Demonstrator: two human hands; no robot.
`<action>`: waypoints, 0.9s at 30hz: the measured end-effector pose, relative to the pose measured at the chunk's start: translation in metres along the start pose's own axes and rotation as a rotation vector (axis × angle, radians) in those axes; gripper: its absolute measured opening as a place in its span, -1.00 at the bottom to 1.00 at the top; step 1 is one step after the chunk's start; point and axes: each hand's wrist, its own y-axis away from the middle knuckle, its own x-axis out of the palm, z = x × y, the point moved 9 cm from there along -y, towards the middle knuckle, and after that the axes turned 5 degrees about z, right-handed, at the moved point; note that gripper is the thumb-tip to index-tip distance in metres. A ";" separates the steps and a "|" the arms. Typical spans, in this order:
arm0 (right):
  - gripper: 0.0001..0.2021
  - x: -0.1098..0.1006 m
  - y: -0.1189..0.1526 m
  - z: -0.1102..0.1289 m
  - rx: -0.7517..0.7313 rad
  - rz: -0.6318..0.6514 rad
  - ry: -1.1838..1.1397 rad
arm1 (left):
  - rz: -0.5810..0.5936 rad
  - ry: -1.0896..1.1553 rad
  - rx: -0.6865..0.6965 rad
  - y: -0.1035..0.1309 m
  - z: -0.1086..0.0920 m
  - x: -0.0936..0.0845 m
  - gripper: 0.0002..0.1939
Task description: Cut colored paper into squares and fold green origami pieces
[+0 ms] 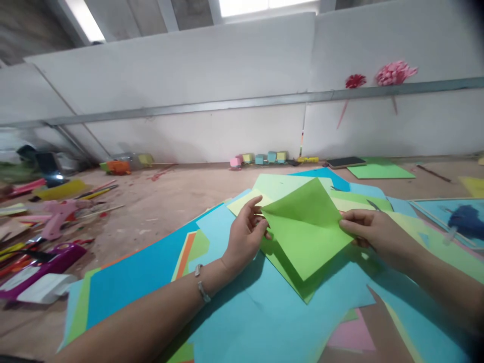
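Observation:
A bright green square of paper [306, 232], creased and slightly bent, is held up at a tilt in front of me. My right hand [372, 229] pinches its right corner between thumb and fingers. At the left corner, my left hand [247, 229] has its thumb and curled fingers against the paper's edge, with the index finger raised. Below the square, another green layer shows; whether it is joined to it is hidden. Light blue sheets [242, 307] lie under both hands. A thin dark pointed tip [373, 204] shows behind my right hand.
Darker blue sheets [139, 272] spread left. A pink glue gun [58, 217], a purple tool [45, 267] and several pens crowd the far left. Small paper blocks [260, 159], a phone [346, 162] and a green sheet [381, 168] lie near the wall. A blue bundle [467, 224] is at right.

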 end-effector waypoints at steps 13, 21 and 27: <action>-0.68 0.003 -0.002 0.002 -0.026 0.090 0.075 | 0.044 -0.172 0.009 0.000 0.001 0.001 -0.77; -0.81 -0.006 0.000 0.012 -0.081 -0.010 0.100 | 0.128 -0.265 0.083 0.003 -0.004 0.010 -0.26; -0.80 -0.002 0.003 0.015 -0.074 0.018 0.078 | 0.147 -0.440 0.316 0.008 -0.032 0.015 -0.72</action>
